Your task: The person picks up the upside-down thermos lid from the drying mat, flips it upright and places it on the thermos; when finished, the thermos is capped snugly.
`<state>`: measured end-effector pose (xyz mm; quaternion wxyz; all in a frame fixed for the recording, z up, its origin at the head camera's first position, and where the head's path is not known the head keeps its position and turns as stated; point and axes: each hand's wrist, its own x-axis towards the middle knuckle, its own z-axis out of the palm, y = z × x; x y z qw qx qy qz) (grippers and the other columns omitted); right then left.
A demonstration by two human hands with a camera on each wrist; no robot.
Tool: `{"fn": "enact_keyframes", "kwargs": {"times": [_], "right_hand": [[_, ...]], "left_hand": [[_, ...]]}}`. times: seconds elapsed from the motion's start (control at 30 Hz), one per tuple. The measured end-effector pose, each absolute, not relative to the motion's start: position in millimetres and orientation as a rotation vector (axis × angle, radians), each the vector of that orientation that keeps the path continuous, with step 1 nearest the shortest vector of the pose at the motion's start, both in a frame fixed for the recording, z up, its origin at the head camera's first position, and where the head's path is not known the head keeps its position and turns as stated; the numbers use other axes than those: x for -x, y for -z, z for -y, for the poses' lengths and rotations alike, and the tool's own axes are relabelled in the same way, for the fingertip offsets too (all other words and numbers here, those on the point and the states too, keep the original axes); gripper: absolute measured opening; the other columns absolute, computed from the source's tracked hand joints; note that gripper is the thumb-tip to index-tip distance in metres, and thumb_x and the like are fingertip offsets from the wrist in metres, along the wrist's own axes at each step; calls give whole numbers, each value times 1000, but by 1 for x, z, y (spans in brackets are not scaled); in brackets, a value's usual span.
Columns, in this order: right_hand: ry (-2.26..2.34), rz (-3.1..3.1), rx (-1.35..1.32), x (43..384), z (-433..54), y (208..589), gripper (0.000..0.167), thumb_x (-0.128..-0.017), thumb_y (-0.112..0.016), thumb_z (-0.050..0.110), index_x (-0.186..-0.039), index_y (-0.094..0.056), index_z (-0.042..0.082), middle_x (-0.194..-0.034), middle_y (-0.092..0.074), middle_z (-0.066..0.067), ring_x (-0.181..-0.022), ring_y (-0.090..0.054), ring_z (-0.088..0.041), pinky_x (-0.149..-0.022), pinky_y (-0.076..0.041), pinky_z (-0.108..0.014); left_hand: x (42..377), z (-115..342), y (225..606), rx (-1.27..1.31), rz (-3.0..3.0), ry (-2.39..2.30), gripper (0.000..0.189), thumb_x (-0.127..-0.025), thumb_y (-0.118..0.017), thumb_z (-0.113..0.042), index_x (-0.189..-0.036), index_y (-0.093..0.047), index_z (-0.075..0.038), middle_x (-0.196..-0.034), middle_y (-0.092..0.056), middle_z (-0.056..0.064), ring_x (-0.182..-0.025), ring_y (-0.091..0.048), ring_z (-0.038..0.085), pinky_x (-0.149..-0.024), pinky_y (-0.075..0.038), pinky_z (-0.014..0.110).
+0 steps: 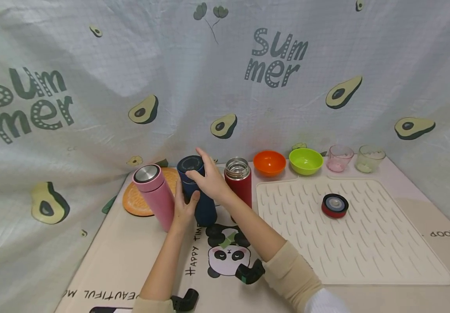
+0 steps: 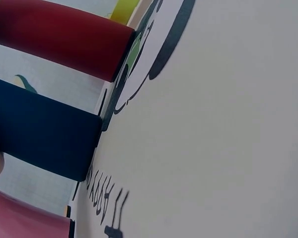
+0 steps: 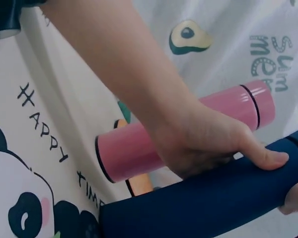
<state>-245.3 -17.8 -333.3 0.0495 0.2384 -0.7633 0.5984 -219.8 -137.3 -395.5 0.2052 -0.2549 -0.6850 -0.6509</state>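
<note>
A dark blue thermos [image 1: 206, 213] stands upright between a pink thermos [image 1: 157, 198] and an uncapped red thermos [image 1: 240, 184] with a bare steel mouth. My left hand [image 1: 184, 208] grips the blue body below its lid; in the right wrist view that left hand [image 3: 203, 139] has its thumb along the front. My right hand [image 1: 214, 181] is at the top, thumb and fingers around the dark lid [image 1: 191, 163], with some fingers hidden behind it. The left wrist view shows the base of the blue thermos [image 2: 44, 131] on the table.
A ribbed cream mat [image 1: 350, 252] lies at the right, bearing a red-rimmed lid [image 1: 335, 205]. Behind it stand an orange bowl [image 1: 270, 163], a green bowl [image 1: 305, 161], a pink glass [image 1: 340, 158] and a clear glass [image 1: 369, 159]. An orange round mat [image 1: 132, 202] lies behind the pink thermos.
</note>
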Motion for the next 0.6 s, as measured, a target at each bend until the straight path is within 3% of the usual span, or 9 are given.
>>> {"fn": "enact_keyframes", "kwargs": {"times": [0.1,0.27,0.47,0.6], "right_hand": [[-1883,2298,-746,245,15,334,66,-89,-56,22,-145,-21,11,-146,-28,-7,-131,-30,-21,-103,-29,-46],[-1835,2266,-646,246,21,338,66,-82,-67,30,-137,-34,12,-129,-41,-10,-110,-48,-20,-89,-44,-36],[-1946,2258,-672,246,20,336,59,-86,-61,22,-136,-33,9,-125,-47,-13,-107,-53,-23,-90,-45,-37],[-2026,2232,-649,249,20,335,63,-82,-67,24,-132,-32,8,-121,-45,-13,-104,-54,-24,-86,-47,-33]], "left_hand": [[219,136,395,693,1916,1822,71,-92,-53,-31,-139,-15,7,-135,-32,27,-119,-40,8,-99,-34,22],[220,137,395,715,1915,1800,78,-90,-52,-37,-141,-12,7,-139,-28,27,-124,-35,10,-102,-30,22],[220,137,395,710,1915,1817,75,-90,-53,-35,-139,-15,7,-133,-32,28,-118,-40,10,-99,-34,22],[220,137,395,712,1926,1812,80,-88,-52,-40,-141,-12,6,-138,-29,26,-123,-37,12,-101,-32,23]]}}
